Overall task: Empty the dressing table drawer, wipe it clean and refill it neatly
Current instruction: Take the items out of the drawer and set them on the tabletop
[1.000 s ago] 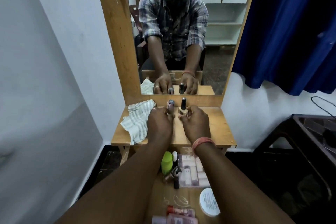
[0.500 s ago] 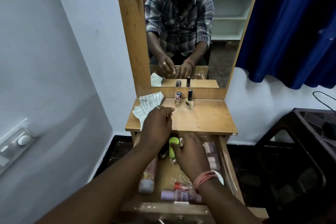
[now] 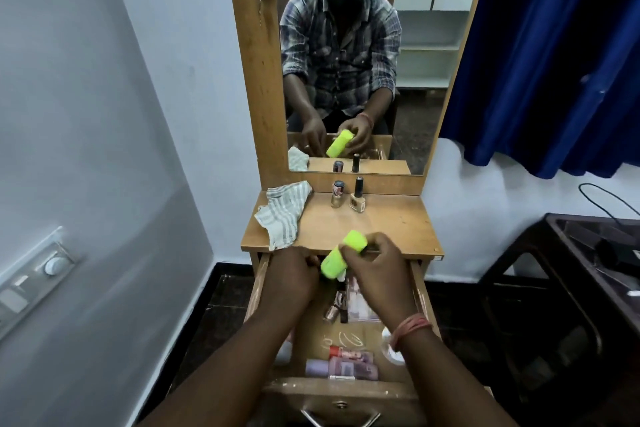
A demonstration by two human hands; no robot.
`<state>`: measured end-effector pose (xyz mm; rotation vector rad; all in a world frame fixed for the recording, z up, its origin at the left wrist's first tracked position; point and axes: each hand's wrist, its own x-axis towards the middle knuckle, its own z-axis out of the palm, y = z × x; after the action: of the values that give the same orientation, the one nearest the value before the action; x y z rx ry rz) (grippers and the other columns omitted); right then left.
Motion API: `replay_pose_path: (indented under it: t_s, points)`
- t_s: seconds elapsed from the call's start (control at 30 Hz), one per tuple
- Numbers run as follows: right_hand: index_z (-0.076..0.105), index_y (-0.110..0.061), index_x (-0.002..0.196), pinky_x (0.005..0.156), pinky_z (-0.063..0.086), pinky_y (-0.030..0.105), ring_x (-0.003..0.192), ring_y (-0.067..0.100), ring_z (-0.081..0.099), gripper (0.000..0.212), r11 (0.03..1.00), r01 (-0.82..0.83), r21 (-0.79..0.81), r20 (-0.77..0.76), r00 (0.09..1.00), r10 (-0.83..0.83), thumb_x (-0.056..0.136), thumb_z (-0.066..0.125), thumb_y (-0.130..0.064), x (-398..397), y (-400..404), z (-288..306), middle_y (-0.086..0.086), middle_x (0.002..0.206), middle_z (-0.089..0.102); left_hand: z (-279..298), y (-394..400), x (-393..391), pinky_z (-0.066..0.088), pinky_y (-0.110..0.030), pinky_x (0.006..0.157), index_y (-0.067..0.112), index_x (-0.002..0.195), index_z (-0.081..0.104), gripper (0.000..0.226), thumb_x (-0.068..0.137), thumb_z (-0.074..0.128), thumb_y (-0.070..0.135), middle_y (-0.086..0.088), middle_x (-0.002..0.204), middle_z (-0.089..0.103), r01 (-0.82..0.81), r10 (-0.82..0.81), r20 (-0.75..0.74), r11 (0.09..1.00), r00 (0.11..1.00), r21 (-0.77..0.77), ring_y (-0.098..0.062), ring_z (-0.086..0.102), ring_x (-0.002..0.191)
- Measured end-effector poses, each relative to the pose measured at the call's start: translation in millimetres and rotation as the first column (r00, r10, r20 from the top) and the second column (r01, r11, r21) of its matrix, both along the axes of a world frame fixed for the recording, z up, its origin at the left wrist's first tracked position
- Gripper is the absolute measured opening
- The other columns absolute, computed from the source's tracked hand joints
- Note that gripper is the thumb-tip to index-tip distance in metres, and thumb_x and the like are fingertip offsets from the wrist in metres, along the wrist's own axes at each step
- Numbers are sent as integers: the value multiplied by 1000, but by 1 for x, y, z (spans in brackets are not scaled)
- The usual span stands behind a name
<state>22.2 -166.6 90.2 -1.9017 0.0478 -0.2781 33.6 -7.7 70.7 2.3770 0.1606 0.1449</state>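
The dressing table drawer [image 3: 341,389] stands pulled open below the wooden tabletop [image 3: 391,225]. My right hand [image 3: 379,276] grips a neon green bottle [image 3: 341,255], tilted, just above the drawer's back end. Beside it, my left hand [image 3: 291,279] reaches down into the back left of the drawer, its fingertips hidden. Inside lie pink and lilac tubes [image 3: 341,366], a small lipstick [image 3: 331,313] and a pale palette box [image 3: 360,303]. On the tabletop a striped cloth [image 3: 284,213] lies at the left, with two nail polish bottles [image 3: 337,194] [image 3: 358,196] upright near the mirror.
A tall mirror [image 3: 346,55] in a wooden frame rises behind the tabletop. A grey wall with a switch plate [image 3: 38,274] is close on the left. A blue curtain [image 3: 547,55] hangs at the right, above a dark side table [image 3: 588,253].
Both hands left the nail polish bottles on the tabletop and dropped to the open drawer. The right hand took hold of the green bottle and lifted it up out of the drawer.
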Motion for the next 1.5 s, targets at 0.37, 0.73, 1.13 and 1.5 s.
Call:
replay_pose_path:
  t_s: [0.37, 0.73, 1.13, 1.5]
  points:
    - [58, -20, 99, 63, 40, 28, 78, 14, 59, 22, 955, 243, -171, 102, 968, -228, 88, 71, -33, 66, -36, 29, -6, 87, 64, -15, -10, -12, 55, -34, 78, 31, 106, 66, 21, 91, 54, 24, 6, 102, 72, -36, 29, 51, 989, 998, 145, -20, 70, 98]
    - [60, -23, 109, 77, 56, 39, 89, 17, 64, 34, 945, 201, -258, 99, 979, -181, 83, 77, -37, 85, -19, -6, -4, 101, 69, -21, -7, -25, 57, -44, 83, 33, 123, 50, 41, 86, 66, 28, 3, 107, 73, 1, -1, -7, 997, 1000, 71, -26, 69, 100]
    - [63, -22, 112, 83, 56, 39, 96, 17, 65, 35, 944, 137, -300, 100, 989, -112, 80, 77, -30, 91, -28, -22, -3, 107, 69, 43, -3, -19, 45, -25, 62, 29, 89, 60, 26, 77, 80, 18, 13, 84, 69, -29, 40, 112, 994, 993, -103, -4, 66, 77]
    - [74, -17, 100, 85, 55, 38, 91, 17, 65, 28, 963, 105, -249, 99, 992, -82, 76, 83, -28, 101, -30, -29, -2, 103, 64, 66, -29, 82, 56, -39, 70, 25, 91, 55, 29, 84, 73, 4, 6, 83, 68, -15, 39, 242, 995, 969, -102, -19, 68, 81]
